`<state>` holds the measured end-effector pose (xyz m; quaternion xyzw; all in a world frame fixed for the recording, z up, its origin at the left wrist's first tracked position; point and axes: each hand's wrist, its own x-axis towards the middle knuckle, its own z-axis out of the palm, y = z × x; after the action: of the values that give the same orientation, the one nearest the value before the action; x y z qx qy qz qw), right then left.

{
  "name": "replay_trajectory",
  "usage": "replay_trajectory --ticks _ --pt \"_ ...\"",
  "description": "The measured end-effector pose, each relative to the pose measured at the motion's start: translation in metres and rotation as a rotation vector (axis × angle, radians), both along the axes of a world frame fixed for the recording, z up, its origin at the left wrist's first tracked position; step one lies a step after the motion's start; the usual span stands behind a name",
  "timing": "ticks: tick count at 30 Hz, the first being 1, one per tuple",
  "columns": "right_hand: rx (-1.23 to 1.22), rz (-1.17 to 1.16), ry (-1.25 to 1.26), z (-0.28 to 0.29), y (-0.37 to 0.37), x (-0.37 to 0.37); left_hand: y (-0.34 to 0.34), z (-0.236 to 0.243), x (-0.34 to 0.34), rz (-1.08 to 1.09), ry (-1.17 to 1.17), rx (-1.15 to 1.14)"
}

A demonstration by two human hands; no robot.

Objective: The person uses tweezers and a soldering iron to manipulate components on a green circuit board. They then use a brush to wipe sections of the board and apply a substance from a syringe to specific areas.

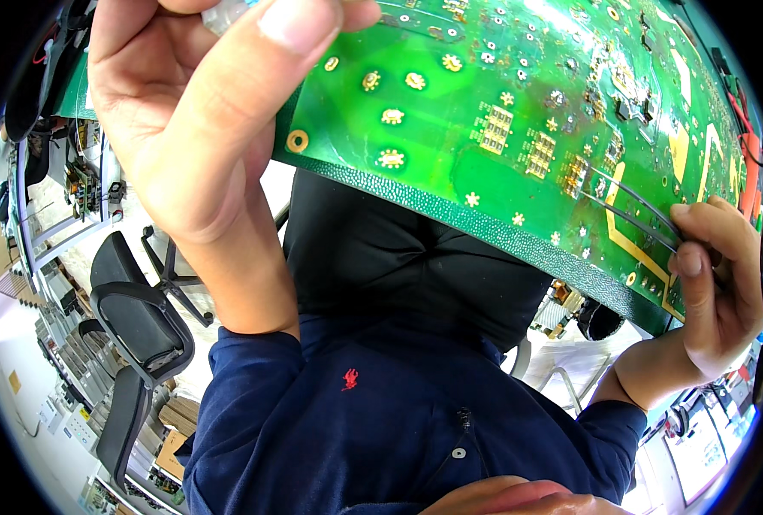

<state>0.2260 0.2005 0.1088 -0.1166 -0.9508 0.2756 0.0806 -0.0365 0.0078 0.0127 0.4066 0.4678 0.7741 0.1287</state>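
Note:
A large green circuit board [501, 206] covers the upper right, on a dark green textured mat [381, 193]. My right hand [716, 275] pinches metal tweezers [643, 210]. Their two tips reach to either side of a small gold-and-dark component [574, 174] on the board; whether they grip it I cannot tell. My left hand [201, 112] is raised over the board's left corner, thumb and fingers closed. Between them shows part of a translucent piece with a trace of blue [225, 15], cut off by the top edge and too hidden to name.
Rows of small resistor-like parts [495, 129] and plated holes [392, 116] dot the board. Red-handled tools or cables [750, 163] lie at its right. Black office chairs [137, 318] stand at left, beside a shelf with electronic boards [85, 184]. My lap is below the mat's edge.

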Motion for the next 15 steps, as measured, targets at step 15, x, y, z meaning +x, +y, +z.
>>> replay_trajectory --ticks 15 --pt "-0.011 0.01 -0.028 0.0018 0.0014 0.0014 0.0001 0.0025 0.0025 0.035 0.004 -0.023"
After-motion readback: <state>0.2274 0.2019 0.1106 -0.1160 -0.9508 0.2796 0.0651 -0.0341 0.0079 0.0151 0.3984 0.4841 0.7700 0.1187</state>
